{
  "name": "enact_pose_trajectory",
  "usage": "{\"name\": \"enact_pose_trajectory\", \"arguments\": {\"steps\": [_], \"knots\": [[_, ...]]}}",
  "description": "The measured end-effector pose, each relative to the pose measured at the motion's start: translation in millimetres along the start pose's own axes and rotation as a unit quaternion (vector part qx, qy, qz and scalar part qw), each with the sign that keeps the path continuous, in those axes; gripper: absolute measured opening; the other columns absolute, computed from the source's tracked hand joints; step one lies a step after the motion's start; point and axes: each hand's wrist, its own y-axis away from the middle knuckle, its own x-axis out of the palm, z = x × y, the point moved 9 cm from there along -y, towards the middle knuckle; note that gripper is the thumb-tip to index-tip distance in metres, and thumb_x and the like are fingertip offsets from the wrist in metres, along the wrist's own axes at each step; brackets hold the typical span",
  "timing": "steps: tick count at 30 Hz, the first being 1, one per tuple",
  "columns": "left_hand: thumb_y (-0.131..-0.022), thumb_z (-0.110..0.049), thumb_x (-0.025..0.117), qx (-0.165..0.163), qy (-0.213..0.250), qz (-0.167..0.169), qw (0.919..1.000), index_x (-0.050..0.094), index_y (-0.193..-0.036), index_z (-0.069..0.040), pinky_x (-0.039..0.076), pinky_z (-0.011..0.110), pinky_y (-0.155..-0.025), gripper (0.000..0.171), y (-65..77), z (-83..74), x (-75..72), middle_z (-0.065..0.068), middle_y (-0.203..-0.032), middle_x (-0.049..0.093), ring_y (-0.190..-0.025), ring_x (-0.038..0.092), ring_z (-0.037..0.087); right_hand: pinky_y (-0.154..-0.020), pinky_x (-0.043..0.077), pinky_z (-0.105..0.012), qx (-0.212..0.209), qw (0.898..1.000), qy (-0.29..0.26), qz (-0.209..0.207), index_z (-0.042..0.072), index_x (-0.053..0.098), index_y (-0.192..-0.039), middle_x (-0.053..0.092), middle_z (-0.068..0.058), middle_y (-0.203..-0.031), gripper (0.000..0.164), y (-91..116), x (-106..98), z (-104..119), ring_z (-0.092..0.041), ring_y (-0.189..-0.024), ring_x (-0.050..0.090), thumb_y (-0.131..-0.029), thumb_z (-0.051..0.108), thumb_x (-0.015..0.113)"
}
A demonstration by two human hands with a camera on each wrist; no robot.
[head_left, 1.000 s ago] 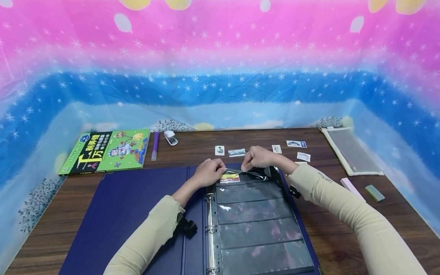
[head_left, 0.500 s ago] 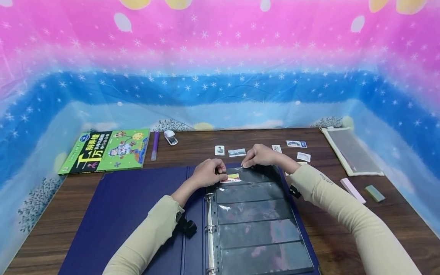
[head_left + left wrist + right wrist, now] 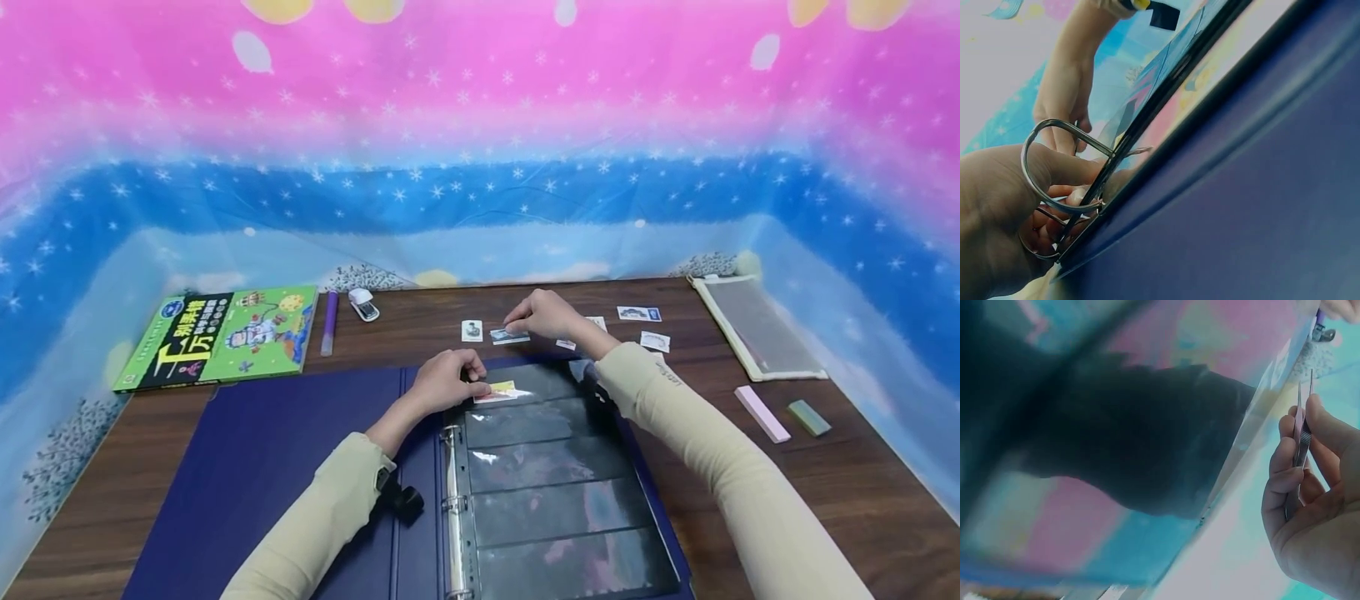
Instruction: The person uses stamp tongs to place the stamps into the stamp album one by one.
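An open dark blue ring binder holds a black stamp page with clear strip pockets. A yellow and red stamp lies at the left of the top pocket. My left hand rests there, its thumb on the stamp's left end and its other fingers loosely bent above. My right hand is beyond the page's top edge and grips metal tweezers, their tips slightly apart with nothing between them in the right wrist view. Just under that hand lies a bluish stamp on the table.
More stamps lie behind the binder, among them a small one and a blue-edged one. A green book, purple pen and white clip-like object are back left. A mesh pouch, pink bar and green block lie right.
My right hand has left the top pocket's edge and moved away over the bluish stamp. My left hand has let go of the pocket film; its thumb now lies on the stamp. The film lies flat.
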Motion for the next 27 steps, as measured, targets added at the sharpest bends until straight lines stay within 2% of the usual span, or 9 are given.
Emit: {"name": "enact_pose_trajectory", "arguments": {"steps": [2, 5, 10, 17, 23, 27], "knots": [[-0.080, -0.027, 0.073, 0.001, 0.003, 0.000, 1.0000, 0.063, -0.087, -0.014, 0.039, 0.025, -0.067, 0.017, 0.2, 1.0, 0.7, 0.000, -0.085, 0.063, -0.070, 0.052, 0.010, -0.088, 0.049, -0.038, 0.012, 1.000, -0.003, 0.000, 0.015, 0.071, -0.108, 0.070, -0.006, -0.109, 0.025, -6.2, 1.8, -2.5, -0.022, -0.102, 0.064, -0.089, 0.028, 0.061], [-0.080, -0.027, 0.073, 0.003, 0.007, 0.001, 1.0000, 0.063, -0.087, -0.015, 0.039, 0.024, -0.066, 0.017, -1.1, 1.1, 2.3, 0.000, -0.085, 0.063, -0.069, 0.052, 0.009, -0.091, 0.048, -0.040, 0.031, 0.999, -0.009, 0.000, 0.014, 0.070, -0.110, 0.070, -0.007, -0.112, 0.026, -12.8, 2.5, -6.7, -0.024, -0.105, 0.063, -0.090, 0.028, 0.061], [-0.079, -0.027, 0.073, 0.000, 0.008, 0.002, 1.0000, 0.063, -0.087, -0.016, 0.038, 0.024, -0.065, 0.017, -2.7, 0.7, 4.5, -0.001, -0.084, 0.063, -0.067, 0.052, 0.009, -0.087, 0.048, -0.038, 0.056, 0.998, 0.000, 0.003, 0.013, 0.070, -0.110, 0.068, -0.009, -0.114, 0.026, -18.5, 1.9, -12.8, -0.025, -0.103, 0.062, -0.090, 0.027, 0.061], [-0.079, -0.028, 0.073, -0.005, 0.012, -0.003, 0.9999, 0.063, -0.086, -0.017, 0.038, 0.025, -0.066, 0.017, 0.0, 2.8, 1.7, -0.002, -0.084, 0.062, -0.068, 0.051, 0.009, -0.092, 0.048, -0.040, 0.053, 0.998, -0.006, 0.016, 0.013, 0.070, -0.109, 0.069, -0.009, -0.113, 0.026, -29.2, 8.3, -13.2, -0.025, -0.105, 0.062, -0.089, 0.029, 0.061], [-0.080, -0.026, 0.073, -0.003, 0.017, 0.001, 0.9998, 0.063, -0.087, -0.016, 0.037, 0.025, -0.065, 0.016, 1.0, 3.5, 1.0, -0.001, -0.083, 0.062, -0.067, 0.051, 0.009, -0.083, 0.048, -0.035, 0.056, 0.998, -0.028, 0.017, 0.012, 0.071, -0.107, 0.071, -0.009, -0.105, 0.027, -35.8, 14.4, -13.5, -0.022, -0.092, 0.063, -0.090, 0.029, 0.061], [-0.080, -0.026, 0.072, -0.003, 0.014, -0.001, 0.9999, 0.063, -0.087, -0.016, 0.037, 0.025, -0.065, 0.015, 0.7, 3.5, -0.7, -0.002, -0.083, 0.062, -0.067, 0.051, 0.009, -0.074, 0.042, -0.030, 0.058, 0.998, -0.031, 0.007, 0.013, 0.072, -0.104, 0.072, -0.008, -0.098, 0.025, -38.1, 14.8, -12.2, -0.015, -0.073, 0.056, -0.090, 0.029, 0.061]]}}
